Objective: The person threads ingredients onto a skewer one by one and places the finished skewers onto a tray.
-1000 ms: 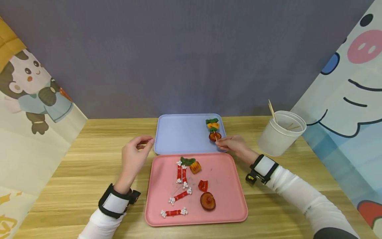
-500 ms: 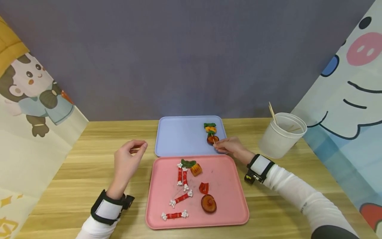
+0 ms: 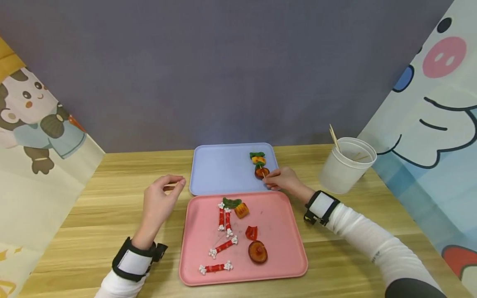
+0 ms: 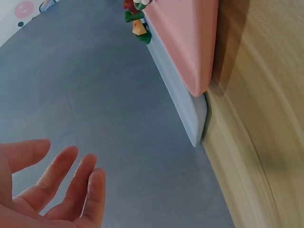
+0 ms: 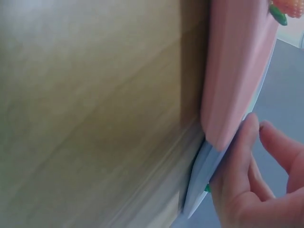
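A skewer [image 3: 259,164] threaded with toy green pieces, a yellow piece and a brown mushroom lies toward the right end of the blue tray [image 3: 220,169]. My right hand [image 3: 285,181] pinches the bare lower end of its stick, over the tray's near right corner; the stick is hidden in the right wrist view. Left of the trays, my left hand [image 3: 161,200] hovers over the table with loosely bent fingers, holding nothing. In the left wrist view its fingers [image 4: 61,166] are spread apart from the thumb.
The pink tray [image 3: 279,248] in front holds several red-and-white bone-shaped pieces [image 3: 216,268], a mushroom [image 3: 258,252], a red piece [image 3: 251,232], a corn piece [image 3: 242,210] and a green piece [image 3: 232,203]. A white bucket [image 3: 343,169] with sticks stands right. A grey wall [image 3: 223,74] closes the back.
My left hand has drawn back leftward, away from the blue tray. The skewer sits slightly nearer on the tray, my right hand still at its stick. The head view has shifted a little.
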A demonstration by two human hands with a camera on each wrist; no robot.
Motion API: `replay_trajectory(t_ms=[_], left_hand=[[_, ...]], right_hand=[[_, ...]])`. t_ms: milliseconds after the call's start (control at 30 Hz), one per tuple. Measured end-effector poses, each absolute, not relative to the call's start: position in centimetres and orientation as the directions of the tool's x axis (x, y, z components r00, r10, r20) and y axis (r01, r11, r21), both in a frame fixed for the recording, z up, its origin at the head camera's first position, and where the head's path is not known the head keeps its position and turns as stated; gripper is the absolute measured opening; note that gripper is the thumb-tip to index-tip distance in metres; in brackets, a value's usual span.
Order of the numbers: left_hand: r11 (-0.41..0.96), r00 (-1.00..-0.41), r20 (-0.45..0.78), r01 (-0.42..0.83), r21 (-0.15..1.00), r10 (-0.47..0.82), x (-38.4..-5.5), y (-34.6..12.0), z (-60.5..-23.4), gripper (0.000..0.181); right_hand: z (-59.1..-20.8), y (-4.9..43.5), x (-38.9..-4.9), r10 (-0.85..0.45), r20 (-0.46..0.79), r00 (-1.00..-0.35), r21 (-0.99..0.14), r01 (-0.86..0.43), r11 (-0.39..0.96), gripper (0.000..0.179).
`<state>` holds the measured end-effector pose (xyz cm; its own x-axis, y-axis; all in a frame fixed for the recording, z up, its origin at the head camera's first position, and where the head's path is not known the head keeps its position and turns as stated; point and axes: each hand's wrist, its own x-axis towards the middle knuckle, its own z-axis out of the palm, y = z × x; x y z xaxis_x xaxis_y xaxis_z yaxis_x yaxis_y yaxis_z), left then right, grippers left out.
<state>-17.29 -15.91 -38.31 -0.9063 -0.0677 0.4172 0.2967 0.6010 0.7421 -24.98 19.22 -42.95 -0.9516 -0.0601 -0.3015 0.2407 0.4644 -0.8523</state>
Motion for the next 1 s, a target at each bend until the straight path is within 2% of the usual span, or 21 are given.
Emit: replay_trajectory(t_ms=[67, 133, 200, 267, 367, 433, 533, 667, 767, 867, 1000], left_hand=[[0.601, -0.906, 0.419, 0.301, 0.740, -0.062, -17.3, -15.9, -38.3, 0.023], [0.601, -0.905, 0.420, 0.303, 0.739, -0.060, -17.4, -15.8, -38.3, 0.023], [0.601, -0.906, 0.420, 0.303, 0.739, -0.059, -17.5, -15.8, -38.4, 0.023], [0.601, -0.905, 0.420, 0.300, 0.741, -0.066, -17.8, -15.6, -38.5, 0.023], [0.595, -0.905, 0.421, 0.302, 0.744, -0.067, -18.3, -15.2, -38.6, 0.024], [0.590, -0.903, 0.426, 0.311, 0.745, -0.061, -18.7, -14.9, -38.6, 0.024], [0.585, -0.898, 0.437, 0.328, 0.742, -0.051, -19.2, -14.3, -38.6, 0.024], [0.580, -0.889, 0.454, 0.341, 0.740, -0.056, -19.6, -13.6, -38.3, 0.024], [0.570, -0.882, 0.467, 0.354, 0.742, -0.061, -19.9, -13.0, -38.0, 0.024], [0.554, -0.877, 0.477, 0.367, 0.748, -0.063, -20.2, -12.4, -37.8, 0.024], [0.539, -0.869, 0.491, 0.386, 0.748, -0.059, -20.5, -11.7, -37.6, 0.022]], right_hand=[[-43.0, 19.2, -24.9, -0.056, -0.280, -0.958, -0.847, 0.219, 0.484, 0.031], [-43.0, 19.3, -24.6, -0.077, -0.195, -0.978, -0.827, 0.121, 0.549, 0.030], [-42.6, 19.4, -24.0, -0.108, -0.036, -0.993, -0.772, -0.041, 0.635, 0.028], [-42.0, 19.8, -23.2, -0.120, 0.180, -0.976, -0.687, -0.212, 0.695, 0.027], [-40.5, 21.1, -21.6, -0.081, 0.523, -0.849, -0.526, -0.396, 0.752, 0.024], [-39.4, 22.2, -20.5, -0.008, 0.697, -0.717, -0.451, -0.448, 0.772, 0.021], [-38.2, 23.9, -19.2, 0.106, 0.864, -0.492, -0.360, -0.457, 0.813, 0.015], [-36.9, 25.4, -18.0, 0.238, 0.941, -0.239, -0.325, -0.454, 0.830, 0.011], [-36.0, 26.5, -17.5, 0.330, 0.937, -0.116, -0.345, -0.455, 0.821, 0.012], [-35.2, 27.9, -17.4, 0.420, 0.906, -0.046, -0.396, -0.435, 0.809, 0.013], [-35.1, 29.6, -17.6, 0.493, 0.869, -0.027, -0.462, -0.398, 0.793, 0.021]])
